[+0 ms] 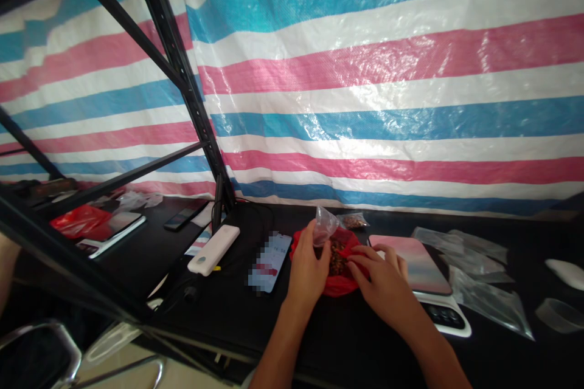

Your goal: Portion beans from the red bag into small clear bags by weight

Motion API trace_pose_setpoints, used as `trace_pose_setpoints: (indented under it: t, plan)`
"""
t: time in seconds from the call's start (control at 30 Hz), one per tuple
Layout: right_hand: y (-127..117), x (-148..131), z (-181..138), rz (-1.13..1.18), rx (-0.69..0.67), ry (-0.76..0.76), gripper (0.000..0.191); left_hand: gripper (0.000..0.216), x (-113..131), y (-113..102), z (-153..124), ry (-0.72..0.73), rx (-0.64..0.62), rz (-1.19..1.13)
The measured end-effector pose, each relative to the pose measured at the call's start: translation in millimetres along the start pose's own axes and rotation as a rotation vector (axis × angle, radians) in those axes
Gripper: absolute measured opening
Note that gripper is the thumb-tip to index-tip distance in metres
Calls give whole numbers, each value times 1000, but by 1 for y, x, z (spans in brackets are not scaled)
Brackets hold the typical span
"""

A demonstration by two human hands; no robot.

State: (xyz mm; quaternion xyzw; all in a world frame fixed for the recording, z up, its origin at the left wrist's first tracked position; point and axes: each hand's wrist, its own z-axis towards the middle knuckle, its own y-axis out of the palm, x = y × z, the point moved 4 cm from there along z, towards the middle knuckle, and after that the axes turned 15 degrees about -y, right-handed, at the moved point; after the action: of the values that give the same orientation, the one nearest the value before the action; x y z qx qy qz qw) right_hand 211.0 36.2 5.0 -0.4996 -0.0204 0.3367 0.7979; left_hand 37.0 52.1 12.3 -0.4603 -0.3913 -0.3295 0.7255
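A red plastic bag (340,287) lies opened out on the black table, with a heap of small brown and yellowish pieces (337,257) in it. At its left side, my left hand (306,264) is closed on a small clear plastic bag (325,226), which stands up above the heap. My right hand (382,276) reaches over the red bag's right edge with fingers bent and gathered on the red plastic, the fingertips beside the pieces. Whether it also pinches any pieces is hidden. A filled clear packet (353,220) lies just behind the red bag.
Right of my hands sits a kitchen scale (449,315) with a pinkish plate, then several flat clear bags (488,298), a clear ring-shaped piece (560,315) and a white object (566,272). To the left are a phone (271,264), a white power bank (214,249) and a black metal post (196,109).
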Motion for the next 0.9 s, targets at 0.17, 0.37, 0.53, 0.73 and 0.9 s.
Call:
trace_pose_setpoints:
  t: [0.17, 0.37, 0.53, 0.73, 0.9]
  plan:
    - [-5, 3, 3, 36, 67, 27, 33, 50, 0, 1, -1, 18, -11, 5]
    - [-19, 7, 7, 47, 247, 122, 37, 49, -1, 3, -2, 51, -65, -52]
    - [-32, 13, 3, -19, 395, 245, 41, 45, 1, 0, -1, 52, -44, -45]
    - [-42, 9, 2, -33, 448, 315, 42, 41, 6, -2, -1, 71, -47, -8]
    - [-58, -12, 10, 119, 569, 128, 34, 41, 10, -1, -5, 125, -70, 27]
